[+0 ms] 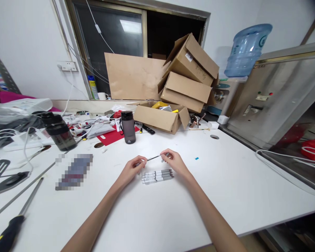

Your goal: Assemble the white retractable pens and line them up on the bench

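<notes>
A thin dark pen refill (pixel 154 158) spans the gap between my two hands above the white table. My left hand (pixel 133 166) pinches its left end, and a short dark piece shows among those fingers. At the other end, the fingertips of my right hand (pixel 171 161) are closed on the refill, along with a small grey piece that looks like part of a pen barrel. Just below the hands, several clear and grey pens (pixel 157 176) lie side by side in a row on the table. Fingers partly hide what each hand holds.
A dark water bottle (pixel 128 127) stands beyond my hands, with an open cardboard box (pixel 157 117) behind it. A second bottle (pixel 59 131), cables and a long screwdriver (pixel 28 203) occupy the left. A small blue scrap (pixel 196 158) lies to the right.
</notes>
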Motion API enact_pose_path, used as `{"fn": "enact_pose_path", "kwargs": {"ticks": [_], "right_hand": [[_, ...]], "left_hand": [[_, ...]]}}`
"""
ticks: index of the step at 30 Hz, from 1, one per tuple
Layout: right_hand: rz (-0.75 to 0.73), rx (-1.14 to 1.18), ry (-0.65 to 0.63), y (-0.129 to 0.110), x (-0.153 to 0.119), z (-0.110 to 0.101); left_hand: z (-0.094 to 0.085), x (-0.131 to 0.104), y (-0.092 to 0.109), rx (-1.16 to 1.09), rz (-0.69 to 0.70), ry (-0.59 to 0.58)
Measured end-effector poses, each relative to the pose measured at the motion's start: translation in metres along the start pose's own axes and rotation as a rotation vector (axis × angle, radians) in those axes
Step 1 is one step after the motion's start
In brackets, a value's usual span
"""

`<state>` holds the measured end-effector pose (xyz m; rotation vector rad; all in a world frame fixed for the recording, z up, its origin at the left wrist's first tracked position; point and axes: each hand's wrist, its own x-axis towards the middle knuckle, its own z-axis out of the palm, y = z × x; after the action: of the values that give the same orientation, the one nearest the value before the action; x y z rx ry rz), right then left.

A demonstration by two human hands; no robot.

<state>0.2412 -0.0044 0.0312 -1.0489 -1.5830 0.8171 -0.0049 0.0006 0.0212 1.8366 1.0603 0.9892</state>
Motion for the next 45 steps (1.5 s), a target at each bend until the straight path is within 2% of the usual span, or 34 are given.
{"fn": "enact_pose_path", "kwargs": {"ticks": [12, 16, 26, 45], "right_hand": [[0.099, 0.037, -0.063, -0.003, -0.004, 0.005], [0.146, 0.074, -0.014, 0.002, -0.001, 0.003], [0.046, 0.222, 0.196, 0.010, 0.009, -0.006], [0.032, 0.231, 0.155, 0.008, 0.007, -0.002]], "left_hand": [[-0.001, 0.001, -0.001, 0.006, -0.008, 0.043], [-0.002, 0.001, -0.001, -0.010, -0.007, 0.056], [-0.006, 0.001, -0.003, -0.012, -0.023, 0.131], [-0.005, 0.001, -0.004, -0.014, -0.024, 0.113]]}}
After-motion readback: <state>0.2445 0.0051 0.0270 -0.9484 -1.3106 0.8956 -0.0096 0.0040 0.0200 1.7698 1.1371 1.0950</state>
